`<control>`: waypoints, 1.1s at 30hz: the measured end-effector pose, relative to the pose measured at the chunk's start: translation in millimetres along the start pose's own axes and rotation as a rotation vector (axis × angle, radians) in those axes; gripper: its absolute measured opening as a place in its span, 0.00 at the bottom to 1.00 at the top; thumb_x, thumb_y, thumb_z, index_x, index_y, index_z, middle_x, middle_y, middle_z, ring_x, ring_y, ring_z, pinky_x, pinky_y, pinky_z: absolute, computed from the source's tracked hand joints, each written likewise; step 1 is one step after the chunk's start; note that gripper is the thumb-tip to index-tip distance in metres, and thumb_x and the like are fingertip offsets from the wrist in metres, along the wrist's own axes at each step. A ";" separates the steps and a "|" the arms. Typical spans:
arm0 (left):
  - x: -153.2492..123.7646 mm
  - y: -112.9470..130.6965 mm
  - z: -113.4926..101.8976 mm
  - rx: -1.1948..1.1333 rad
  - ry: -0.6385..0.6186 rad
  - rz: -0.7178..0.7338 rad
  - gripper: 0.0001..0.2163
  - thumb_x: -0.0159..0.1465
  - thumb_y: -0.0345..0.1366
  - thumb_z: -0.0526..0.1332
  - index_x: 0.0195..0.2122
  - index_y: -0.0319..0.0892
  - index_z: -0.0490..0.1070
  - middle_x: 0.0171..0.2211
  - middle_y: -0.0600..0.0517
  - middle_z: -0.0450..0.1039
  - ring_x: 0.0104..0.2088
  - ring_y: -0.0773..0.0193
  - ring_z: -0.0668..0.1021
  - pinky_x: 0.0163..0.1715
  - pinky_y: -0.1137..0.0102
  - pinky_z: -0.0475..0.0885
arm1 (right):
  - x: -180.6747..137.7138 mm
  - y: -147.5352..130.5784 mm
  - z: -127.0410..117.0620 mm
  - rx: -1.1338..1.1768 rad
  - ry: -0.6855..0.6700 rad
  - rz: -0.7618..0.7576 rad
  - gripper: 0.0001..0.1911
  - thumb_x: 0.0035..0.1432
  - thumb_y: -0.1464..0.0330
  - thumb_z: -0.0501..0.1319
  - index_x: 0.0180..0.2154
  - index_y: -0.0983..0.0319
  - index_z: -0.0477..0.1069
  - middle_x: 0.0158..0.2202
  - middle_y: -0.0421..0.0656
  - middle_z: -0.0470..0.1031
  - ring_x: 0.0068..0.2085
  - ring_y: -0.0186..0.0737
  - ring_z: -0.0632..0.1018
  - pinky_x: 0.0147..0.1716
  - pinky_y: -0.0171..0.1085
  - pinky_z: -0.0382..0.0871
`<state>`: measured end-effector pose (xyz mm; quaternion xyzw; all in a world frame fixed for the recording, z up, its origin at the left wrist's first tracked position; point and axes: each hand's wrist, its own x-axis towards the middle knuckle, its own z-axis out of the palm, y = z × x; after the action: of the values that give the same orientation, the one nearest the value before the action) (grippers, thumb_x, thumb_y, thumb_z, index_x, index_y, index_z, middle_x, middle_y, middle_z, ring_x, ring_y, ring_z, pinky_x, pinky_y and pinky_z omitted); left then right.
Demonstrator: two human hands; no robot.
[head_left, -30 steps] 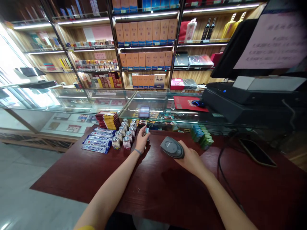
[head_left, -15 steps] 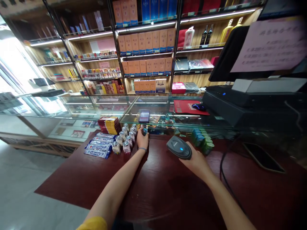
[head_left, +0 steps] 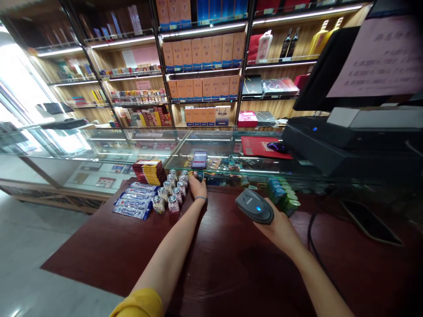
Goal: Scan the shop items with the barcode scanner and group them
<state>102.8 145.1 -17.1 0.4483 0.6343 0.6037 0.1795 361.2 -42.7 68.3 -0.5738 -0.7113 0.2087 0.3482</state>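
My right hand (head_left: 280, 226) grips a dark grey barcode scanner (head_left: 255, 205) with a blue light lit, held just above the dark red counter (head_left: 231, 259). My left hand (head_left: 198, 186) reaches forward to the far side of the counter, its fingers closed on a small jar (head_left: 199, 175) beside two rows of small glass jars (head_left: 172, 192). What exactly the fingers hold is mostly hidden by the hand.
Blue flat packs (head_left: 134, 201) and a red-and-yellow stack (head_left: 148, 171) lie left of the jars. Green cans (head_left: 282, 193) stand right of the scanner. A glass display case (head_left: 132, 147) runs behind the counter, with a till machine (head_left: 340, 141), cable (head_left: 313, 246) and phone (head_left: 372, 222) at right.
My left hand has moved from mid-counter forward to the end of the jar rows, lowering the small jar. The scanner in my right hand has drifted right and its blue light came on.
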 end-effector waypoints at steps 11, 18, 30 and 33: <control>-3.4 0.1 -1.0 0.134 -0.004 0.056 0.19 0.58 0.28 0.67 0.47 0.41 0.62 0.51 0.40 0.67 0.57 0.49 0.71 0.60 0.53 0.64 | -0.5 -5.8 -0.8 0.011 0.024 0.008 0.15 0.55 0.59 0.61 0.43 0.54 0.63 0.33 0.43 0.80 0.36 0.51 0.83 0.37 0.40 0.72; -10.2 4.9 -6.7 0.036 -0.011 0.189 0.28 0.56 0.27 0.68 0.56 0.39 0.61 0.56 0.38 0.64 0.63 0.47 0.66 0.65 0.50 0.59 | 1.7 -10.2 -7.6 0.023 0.089 0.064 0.14 0.54 0.61 0.62 0.42 0.54 0.65 0.34 0.43 0.81 0.39 0.51 0.82 0.39 0.41 0.73; -92.5 43.7 7.7 -0.094 -0.240 0.453 0.24 0.61 0.35 0.68 0.57 0.44 0.65 0.52 0.42 0.65 0.55 0.50 0.70 0.59 0.51 0.67 | -12.4 8.1 -82.0 0.159 0.384 0.213 0.18 0.53 0.59 0.66 0.43 0.60 0.71 0.25 0.42 0.77 0.25 0.43 0.77 0.23 0.36 0.68; -135.6 65.0 36.0 -0.174 -0.427 0.446 0.24 0.60 0.34 0.68 0.57 0.45 0.66 0.51 0.43 0.66 0.52 0.51 0.72 0.56 0.53 0.69 | -23.5 16.5 -103.7 0.183 0.404 0.251 0.15 0.54 0.59 0.66 0.39 0.60 0.71 0.21 0.38 0.73 0.19 0.38 0.71 0.20 0.35 0.64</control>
<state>225.8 51.9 -6.8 0.6757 0.4146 0.5724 0.2095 450.8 -71.8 120.4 -0.6539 -0.5285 0.1950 0.5051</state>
